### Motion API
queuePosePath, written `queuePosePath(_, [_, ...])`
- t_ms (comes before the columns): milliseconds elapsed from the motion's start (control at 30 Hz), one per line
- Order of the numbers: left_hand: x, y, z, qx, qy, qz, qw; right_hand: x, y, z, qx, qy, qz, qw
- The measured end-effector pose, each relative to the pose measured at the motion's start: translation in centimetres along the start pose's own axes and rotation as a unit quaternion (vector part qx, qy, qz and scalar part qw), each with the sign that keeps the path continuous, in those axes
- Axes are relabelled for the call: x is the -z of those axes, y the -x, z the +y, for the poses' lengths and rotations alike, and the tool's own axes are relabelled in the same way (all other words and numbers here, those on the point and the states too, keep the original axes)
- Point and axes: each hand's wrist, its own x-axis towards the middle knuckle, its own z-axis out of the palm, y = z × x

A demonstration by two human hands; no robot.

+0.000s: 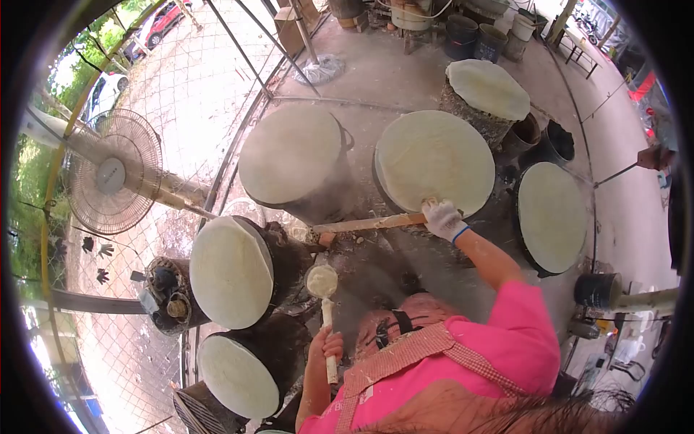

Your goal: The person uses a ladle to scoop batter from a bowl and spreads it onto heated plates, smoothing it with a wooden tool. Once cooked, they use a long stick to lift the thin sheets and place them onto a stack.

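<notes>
My left hand [324,347] is bare and wrapped around the pale handle of a ladle [322,282]. The ladle's round bowl points away from me and is coated in pale batter. My right hand [442,218], in a white work glove with a blue cuff, is closed at the near rim of the middle griddle. A long flat wooden stick [372,223] reaches left from its fingers. A large round sheet of pale batter [436,160] covers this griddle, its surface slightly wrinkled, and my gloved fingertips overlap its near edge.
More round griddles carry pale sheets: a steaming one [290,154] at back left, others on the left [231,273], lower left [238,376], right [551,217] and back right [488,90]. A standing fan [111,176] is at far left. Dark buckets [461,36] stand behind.
</notes>
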Motion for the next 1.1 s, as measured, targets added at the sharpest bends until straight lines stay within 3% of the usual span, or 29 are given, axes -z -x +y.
queuePosePath(333, [1.3,0.3,1.7,-0.007,-0.017,0.001,1.0,-0.5,1.0,3.5,0.026,0.015,0.059,0.998])
queuePosePath(567, [0.0,-1.5,1.7,0.021,-0.027,-0.028,0.999,11.2,-4.5,10.6,-0.067,-0.099,0.066,0.991])
queuePosePath(667, [-2.0,-2.5,-0.2,-0.001,-0.015,-0.023,1.0,14.6,-7.7,15.9,-0.08,-0.116,0.136,0.981])
queuePosePath(767, [-4.1,-4.8,-3.0,0.003,-0.02,-0.053,0.998,18.3,-10.4,21.1,-0.118,-0.156,0.133,0.972])
queuePosePath(833, [-4.3,-7.4,-4.3,0.02,0.016,-0.102,0.994,21.1,-12.0,24.7,-0.1,-0.16,0.238,0.953])
queuePosePath(967, [-6.1,-10.4,-8.2,-0.018,0.052,-0.117,0.992,25.5,-15.3,34.9,-0.221,-0.279,0.136,0.925])
queuePosePath(1033, [-7.0,-12.0,-9.1,0.044,0.051,-0.167,0.984,24.7,-17.0,41.9,-0.233,-0.339,0.179,0.894])
queuePosePath(1067, [-7.0,-12.5,-9.3,0.045,0.05,-0.166,0.984,24.3,-16.8,44.4,-0.242,-0.396,0.215,0.859])
queuePosePath(1100, [-7.1,-13.0,-9.4,0.029,0.051,-0.156,0.986,23.5,-16.2,46.5,-0.244,-0.395,0.216,0.859])
